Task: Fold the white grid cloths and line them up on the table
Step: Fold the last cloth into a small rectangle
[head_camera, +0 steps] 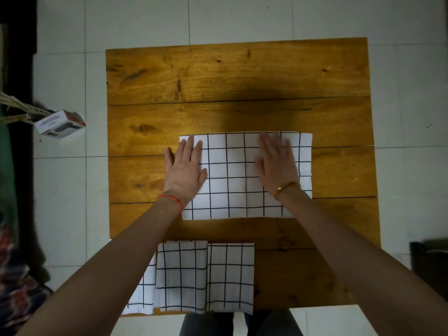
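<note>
A white cloth with a black grid [232, 180] lies flat in a wide rectangle at the middle of the wooden table [242, 76]. My left hand [185, 167] rests palm down on its left edge, fingers spread. My right hand [277, 161] presses flat on its right half and looks slightly blurred. Along the near edge sit folded grid cloths side by side: one in the middle [181, 277], one to its right [231, 277], and one at the left [143, 294] partly hidden under my left forearm.
The table stands on a pale tiled floor [242, 18]. A small white box [59, 123] lies on the floor to the left. A dark bin [429, 260] stands at the right, and patterned fabric [14, 275] lies at the lower left.
</note>
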{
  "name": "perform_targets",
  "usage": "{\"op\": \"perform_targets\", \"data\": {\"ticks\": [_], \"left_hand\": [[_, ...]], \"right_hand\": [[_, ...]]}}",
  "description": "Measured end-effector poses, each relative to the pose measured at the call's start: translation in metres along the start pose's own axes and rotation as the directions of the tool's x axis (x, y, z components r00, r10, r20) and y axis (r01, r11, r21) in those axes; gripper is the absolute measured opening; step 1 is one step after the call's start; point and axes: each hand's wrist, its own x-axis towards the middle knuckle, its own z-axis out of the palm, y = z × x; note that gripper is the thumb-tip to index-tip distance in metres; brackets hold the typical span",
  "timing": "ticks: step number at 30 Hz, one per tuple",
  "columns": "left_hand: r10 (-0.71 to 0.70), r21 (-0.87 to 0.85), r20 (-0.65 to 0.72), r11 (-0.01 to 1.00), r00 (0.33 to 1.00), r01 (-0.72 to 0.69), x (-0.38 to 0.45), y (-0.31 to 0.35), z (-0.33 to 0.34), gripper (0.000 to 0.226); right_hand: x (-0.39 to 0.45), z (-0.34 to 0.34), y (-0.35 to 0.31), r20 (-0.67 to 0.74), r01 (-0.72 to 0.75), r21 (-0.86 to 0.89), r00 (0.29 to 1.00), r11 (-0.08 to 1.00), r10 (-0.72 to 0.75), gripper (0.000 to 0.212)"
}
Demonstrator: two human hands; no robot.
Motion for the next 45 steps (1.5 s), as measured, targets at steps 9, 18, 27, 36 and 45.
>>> {"op": "perform_targets", "data": {"ticks": [9,18,27,36,45], "left_hand": [[0.008,0.013,-0.007,1.0,1.0,-0.008,0.001,0.0,0.002,0.072],[-0.338,-0.406,-0.244,0.887,0.909,0.22,-0.029,0.006,0.003,0.048],[-0.66,-0.642,0.083,0.538,0.747,0.546,-0.057,0.012,0.021,0.045],[-0.649,-0.769,0.265,0.304,0.713,0.563,-0.057,0.017,0.023,0.029],[-0.609,-0.861,0.4,0.005,0.685,0.508,-0.063,0.013,0.014,0.047]], "right_hand": [[-0.019,-0.002,0.074,-0.022,-0.163,0.064,0.986,0.985,0.164,0.058],[-0.028,-0.006,0.035,-0.085,-0.076,0.222,0.992,0.972,0.097,0.056],[-0.052,0.014,-0.015,-0.03,0.145,0.236,0.989,0.961,-0.142,0.059],[-0.054,0.019,-0.024,0.026,0.124,0.181,0.991,0.976,-0.131,0.07],[-0.053,0.016,-0.025,0.033,0.129,0.194,0.99,0.973,-0.137,0.074]]}}
